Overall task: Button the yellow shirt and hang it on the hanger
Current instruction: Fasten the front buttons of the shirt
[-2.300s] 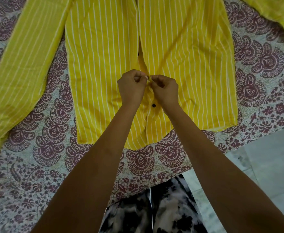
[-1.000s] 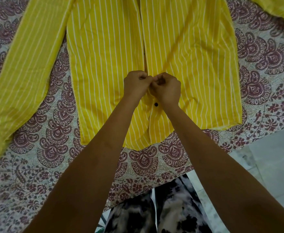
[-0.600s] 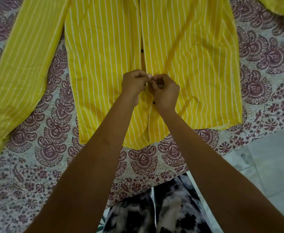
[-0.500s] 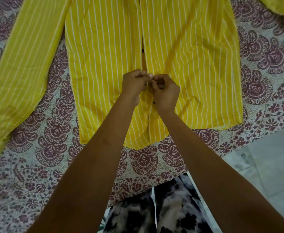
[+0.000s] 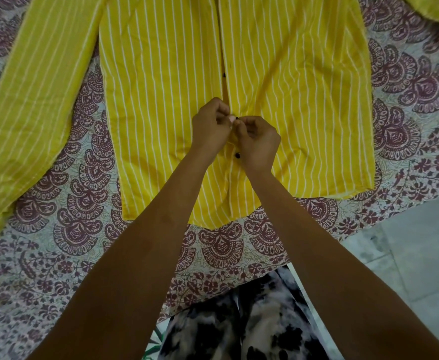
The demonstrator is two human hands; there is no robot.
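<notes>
The yellow shirt [image 5: 161, 87] with thin white stripes lies flat, front up, on a patterned bedsheet, hem toward me and sleeves spread out. My left hand [image 5: 212, 123] and my right hand [image 5: 258, 141] meet at the front placket, fingers curled, pinching the two fabric edges together. A small dark button [image 5: 237, 117] shows right at my fingertips. Another dark button [image 5: 237, 155] sits fastened just below my right hand, and one more [image 5: 224, 74] lies higher up the placket. No hanger is in view.
The bedsheet [image 5: 78, 203] has maroon paisley and floral print and covers the bed. Its edge runs diagonally at the lower right, with pale floor tiles [image 5: 408, 250] beyond. My black-and-white patterned trousers [image 5: 239, 320] show at the bottom.
Both hands stayed at the same spot on the placket, working the fabric. A dark button now shows at my fingertips, where earlier only pinched cloth was visible.
</notes>
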